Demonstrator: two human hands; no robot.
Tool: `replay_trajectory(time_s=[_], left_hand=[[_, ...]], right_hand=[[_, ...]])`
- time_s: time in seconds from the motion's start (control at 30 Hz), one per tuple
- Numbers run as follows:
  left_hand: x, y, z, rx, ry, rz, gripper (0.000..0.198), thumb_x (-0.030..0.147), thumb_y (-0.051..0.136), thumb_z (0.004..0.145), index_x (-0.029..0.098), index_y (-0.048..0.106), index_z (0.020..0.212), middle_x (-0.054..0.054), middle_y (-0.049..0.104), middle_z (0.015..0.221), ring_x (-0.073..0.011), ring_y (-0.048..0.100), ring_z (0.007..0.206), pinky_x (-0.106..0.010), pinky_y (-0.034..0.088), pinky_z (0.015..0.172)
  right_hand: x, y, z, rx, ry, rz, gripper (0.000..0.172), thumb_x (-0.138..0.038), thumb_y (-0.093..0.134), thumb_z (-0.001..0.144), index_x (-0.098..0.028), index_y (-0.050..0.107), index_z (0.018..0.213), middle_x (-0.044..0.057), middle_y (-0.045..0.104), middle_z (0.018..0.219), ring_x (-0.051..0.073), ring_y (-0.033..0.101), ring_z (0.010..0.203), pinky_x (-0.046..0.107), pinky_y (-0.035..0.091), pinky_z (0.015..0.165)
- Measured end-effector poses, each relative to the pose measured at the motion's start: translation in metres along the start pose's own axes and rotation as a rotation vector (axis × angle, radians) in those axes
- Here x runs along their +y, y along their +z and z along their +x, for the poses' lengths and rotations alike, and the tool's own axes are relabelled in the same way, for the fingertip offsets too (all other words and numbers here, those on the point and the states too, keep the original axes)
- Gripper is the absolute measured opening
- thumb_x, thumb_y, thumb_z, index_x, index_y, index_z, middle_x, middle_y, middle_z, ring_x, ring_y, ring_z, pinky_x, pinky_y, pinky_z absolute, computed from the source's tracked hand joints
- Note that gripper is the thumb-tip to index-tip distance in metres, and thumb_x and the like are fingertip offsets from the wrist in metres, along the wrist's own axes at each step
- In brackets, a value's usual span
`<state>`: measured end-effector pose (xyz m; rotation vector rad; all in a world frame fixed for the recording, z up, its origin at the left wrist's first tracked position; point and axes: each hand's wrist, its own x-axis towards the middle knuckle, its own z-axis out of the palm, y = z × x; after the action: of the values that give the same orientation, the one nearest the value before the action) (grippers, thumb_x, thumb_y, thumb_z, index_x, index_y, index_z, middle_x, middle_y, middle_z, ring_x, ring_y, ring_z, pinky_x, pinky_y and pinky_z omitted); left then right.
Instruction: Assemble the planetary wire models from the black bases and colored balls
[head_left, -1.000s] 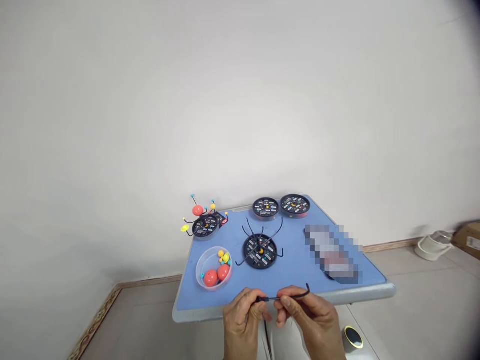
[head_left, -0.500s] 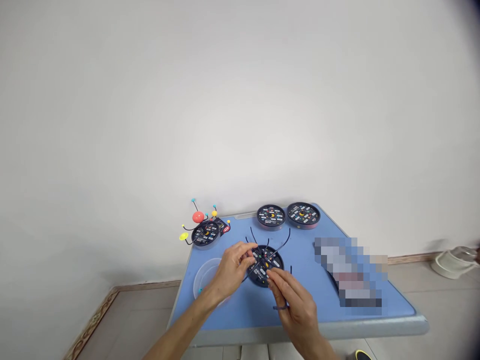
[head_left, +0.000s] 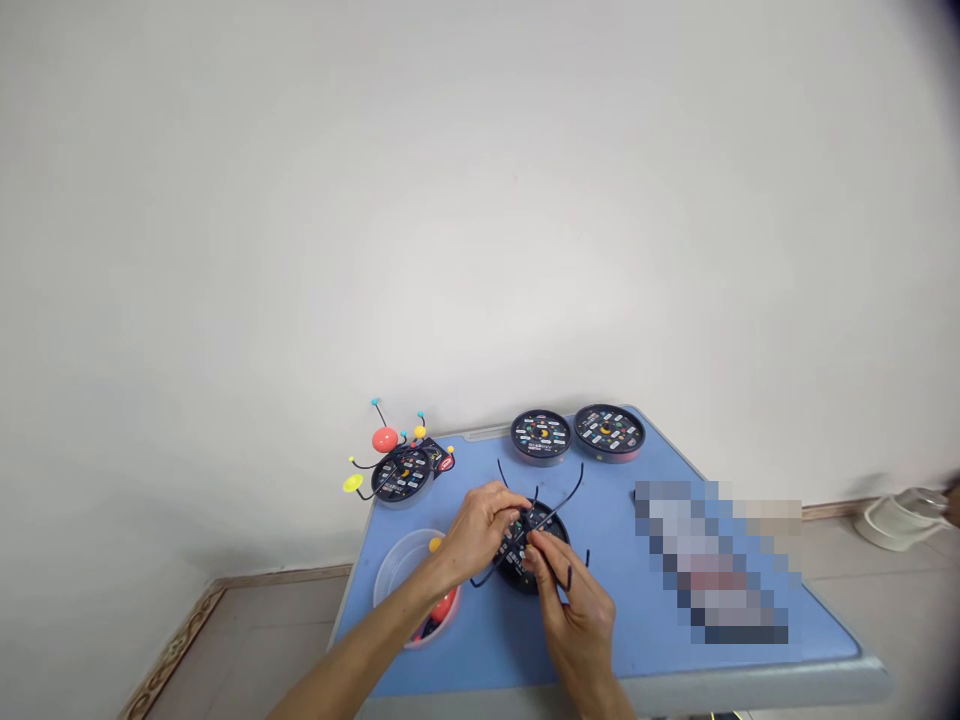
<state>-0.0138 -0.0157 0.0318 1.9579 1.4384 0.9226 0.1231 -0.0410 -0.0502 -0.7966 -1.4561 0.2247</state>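
Black bendable wires rise from a round black disc printed with small coloured labels, which lies near the middle of a blue table with a pale grey edge. The person's left hand is curled almost shut over the wires just above the disc, fingers wrapped round them. The right hand comes in from the near side, its thumb and fingertips pinched together on a wire right beside the left hand (whether the two hands actually touch, the overlap hides). Both hands cover much of the disc.

Left of them sits a clear plastic bowl, partly behind the left forearm, with a red ball and a yellow bead showing inside. Farther back on the left, a second black disc carries a wire model with a red ball and yellow and teal tips. Two more black discs lie side by side at the far edge. To the right, an object on the table is pixelated beyond recognition.
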Motion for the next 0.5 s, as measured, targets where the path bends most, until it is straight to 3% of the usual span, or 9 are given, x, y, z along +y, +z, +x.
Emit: replay_trajectory(time_s=[0.17, 0.4, 0.5], left_hand=[[-0.0017, 0.0013, 0.0036, -0.032, -0.013, -0.034, 0.028, 0.015, 0.048, 0.084, 0.018, 0.074, 0.094, -0.004, 0.064, 0.084, -0.0127, 0.055, 0.063, -0.027, 0.047, 0.067], [-0.008, 0.0016, 0.006, -0.068, -0.033, -0.103, 0.03, 0.016, 0.048, 0.084, 0.016, 0.072, 0.1, -0.004, 0.062, 0.087, -0.0113, 0.056, 0.063, -0.025, 0.049, 0.065], [-0.008, 0.002, 0.0072, -0.081, -0.019, -0.1, 0.029, 0.013, 0.047, 0.083, 0.016, 0.074, 0.093, -0.005, 0.062, 0.086, -0.0121, 0.058, 0.066, -0.024, 0.05, 0.065]], right_hand=[[0.0041, 0.0008, -0.0009, -0.011, -0.094, -0.044, 0.024, -0.01, 0.057, 0.088, -0.015, 0.07, 0.108, 0.01, 0.075, 0.097, 0.019, 0.072, 0.089, 0.029, 0.059, 0.082], [0.0037, 0.0012, 0.0052, -0.039, -0.144, -0.097, 0.024, -0.011, 0.054, 0.09, -0.017, 0.068, 0.109, 0.01, 0.075, 0.094, 0.019, 0.072, 0.086, 0.031, 0.06, 0.079], [0.0039, 0.0017, 0.0049, -0.053, -0.15, -0.116, 0.024, -0.012, 0.052, 0.091, -0.017, 0.068, 0.109, 0.01, 0.075, 0.093, 0.019, 0.072, 0.085, 0.031, 0.061, 0.076]])
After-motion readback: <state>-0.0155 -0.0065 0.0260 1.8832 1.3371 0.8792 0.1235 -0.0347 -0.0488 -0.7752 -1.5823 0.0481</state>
